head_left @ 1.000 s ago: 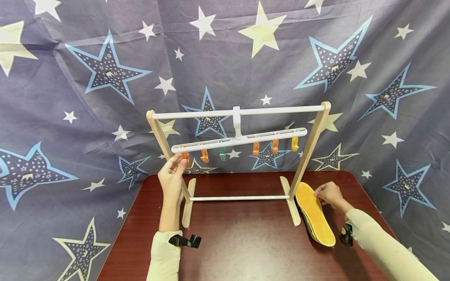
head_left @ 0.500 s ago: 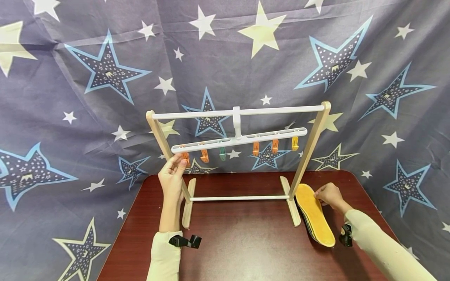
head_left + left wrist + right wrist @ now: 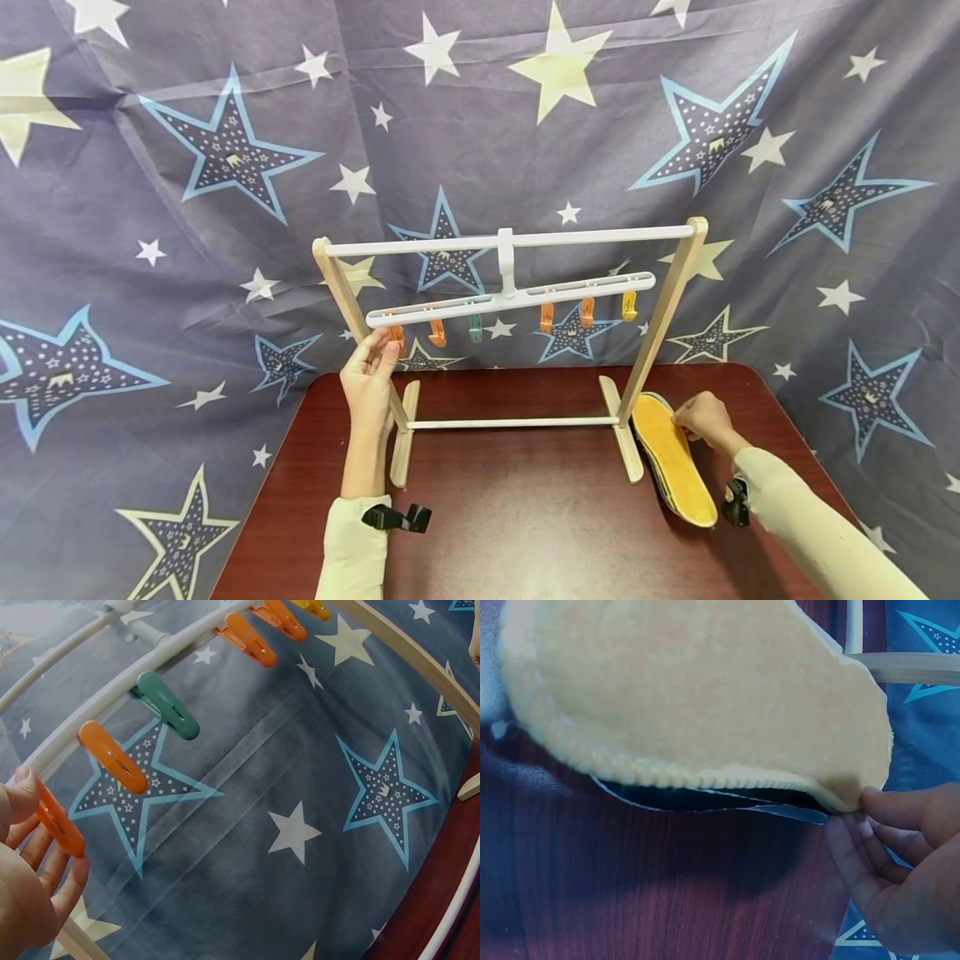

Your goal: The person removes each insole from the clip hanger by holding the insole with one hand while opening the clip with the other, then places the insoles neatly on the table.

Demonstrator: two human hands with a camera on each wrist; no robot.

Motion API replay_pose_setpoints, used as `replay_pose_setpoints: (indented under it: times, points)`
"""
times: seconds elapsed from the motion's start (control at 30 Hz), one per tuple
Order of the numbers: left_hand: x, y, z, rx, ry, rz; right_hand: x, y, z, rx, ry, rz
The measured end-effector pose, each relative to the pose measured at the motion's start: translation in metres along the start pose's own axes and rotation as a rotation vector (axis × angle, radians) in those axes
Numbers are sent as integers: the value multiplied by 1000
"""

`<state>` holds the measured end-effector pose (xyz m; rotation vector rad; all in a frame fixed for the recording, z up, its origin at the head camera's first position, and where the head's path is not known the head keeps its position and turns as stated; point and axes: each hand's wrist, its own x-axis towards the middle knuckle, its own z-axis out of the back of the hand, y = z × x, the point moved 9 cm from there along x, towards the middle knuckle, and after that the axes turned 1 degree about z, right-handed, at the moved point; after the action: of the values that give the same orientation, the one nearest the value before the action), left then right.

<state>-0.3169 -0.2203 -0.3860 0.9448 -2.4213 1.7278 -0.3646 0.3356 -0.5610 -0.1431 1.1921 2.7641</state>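
Observation:
A white clip hanger (image 3: 465,307) hangs tilted from the rack's top bar, its left end lower, with orange, green and yellow clips along its underside. At that left end my left hand (image 3: 366,379) holds the outermost orange clip (image 3: 60,819) between thumb and fingers. On the right of the table lies a stack of insoles, a yellow fuzzy insole (image 3: 677,467) on top. My right hand (image 3: 705,418) pinches the top insole's edge near its far end. In the right wrist view that edge is lifted off the dark insoles (image 3: 705,798) below.
The rack has wooden side posts (image 3: 660,325), feet (image 3: 621,429) and a white lower bar (image 3: 510,423). Its right foot stands right beside the insoles. A star-patterned curtain (image 3: 480,125) hangs behind the dark red table (image 3: 510,517).
The top insole has shifted slightly toward me, baring the far edge of the one beneath. My left hand and the hanger have stayed in place.

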Motion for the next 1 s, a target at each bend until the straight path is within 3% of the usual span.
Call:
replay_pose_setpoints:
  times: [0.57,0.83,1.0]
  points:
    - [-1,2,-2,1,7,17,-4,-1,-2,-36,9,-38]
    - [-2,3,-2,-20,17,54,-5,-3,-3,-30,6,-60]
    - [-3,2,-3,-82,53,7,-4,-5,-3,-23,6,-65]
